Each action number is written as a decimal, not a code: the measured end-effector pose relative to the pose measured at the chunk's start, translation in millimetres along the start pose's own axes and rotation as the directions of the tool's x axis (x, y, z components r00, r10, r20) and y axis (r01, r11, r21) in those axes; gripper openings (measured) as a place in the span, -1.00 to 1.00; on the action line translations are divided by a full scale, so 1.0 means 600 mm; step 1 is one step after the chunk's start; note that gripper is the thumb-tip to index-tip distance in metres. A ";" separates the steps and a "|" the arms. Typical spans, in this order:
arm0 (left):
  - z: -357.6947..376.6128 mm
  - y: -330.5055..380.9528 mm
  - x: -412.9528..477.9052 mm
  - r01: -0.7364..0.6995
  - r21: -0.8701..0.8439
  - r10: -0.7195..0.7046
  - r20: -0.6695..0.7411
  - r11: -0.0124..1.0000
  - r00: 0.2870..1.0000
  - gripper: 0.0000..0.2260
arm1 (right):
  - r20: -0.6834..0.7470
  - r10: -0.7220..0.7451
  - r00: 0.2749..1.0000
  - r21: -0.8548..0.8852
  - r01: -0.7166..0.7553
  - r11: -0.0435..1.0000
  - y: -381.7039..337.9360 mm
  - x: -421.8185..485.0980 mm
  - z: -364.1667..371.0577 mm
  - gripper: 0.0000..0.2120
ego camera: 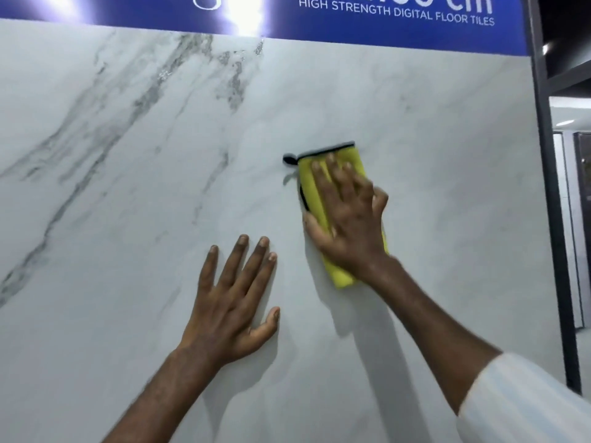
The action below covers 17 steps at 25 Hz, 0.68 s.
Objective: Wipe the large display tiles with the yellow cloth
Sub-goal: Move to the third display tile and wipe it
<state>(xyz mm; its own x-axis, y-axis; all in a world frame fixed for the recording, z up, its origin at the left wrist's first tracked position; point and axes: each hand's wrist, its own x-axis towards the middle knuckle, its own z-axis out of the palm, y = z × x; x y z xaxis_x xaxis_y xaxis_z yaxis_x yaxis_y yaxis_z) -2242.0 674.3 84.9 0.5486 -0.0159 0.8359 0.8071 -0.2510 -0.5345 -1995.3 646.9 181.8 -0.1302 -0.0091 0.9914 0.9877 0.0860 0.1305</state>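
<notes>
A large white marble-look display tile [134, 193] with grey veins fills the view and stands upright. My right hand [348, 215] presses a folded yellow cloth [311, 183] with a black edge and a black loop flat against the tile, right of centre. My left hand [235, 298] rests lower and to the left, palm flat on the bare tile with fingers spread and nothing in it. A white sleeve covers my right forearm at the lower right.
A blue sign [396, 14] reading "HIGH STRENGTH DIGITAL FLOOR TILES" runs along the tile's top edge, with bright light glare on it. A dark metal frame post [550, 187] borders the tile on the right; beyond it is a dim showroom area.
</notes>
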 end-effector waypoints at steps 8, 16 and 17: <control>0.004 0.002 -0.007 0.020 -0.047 -0.022 -0.040 0.999 0.999 -0.30 | -0.015 0.078 0.997 -0.008 -0.078 0.997 -0.047 -0.120 0.004 -0.29; -0.010 -0.001 -0.006 0.030 -0.062 -0.027 0.039 0.998 0.999 -0.34 | 0.088 0.140 0.986 -0.002 -0.141 0.990 -0.080 -0.330 -0.015 -0.31; -0.015 0.002 -0.014 0.039 -0.107 -0.036 0.031 0.993 0.999 -0.35 | 0.079 0.167 0.983 0.011 -0.168 0.986 -0.078 -0.287 -0.013 -0.30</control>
<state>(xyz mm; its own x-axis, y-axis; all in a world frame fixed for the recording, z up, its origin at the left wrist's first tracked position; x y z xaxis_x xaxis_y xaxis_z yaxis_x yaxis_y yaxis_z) -2247.8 665.6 78.4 0.5260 0.0233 0.8502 0.7997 -0.3538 -0.4850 -2018.6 636.9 5.2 0.0297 0.0843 0.9960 0.9945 0.0976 -0.0379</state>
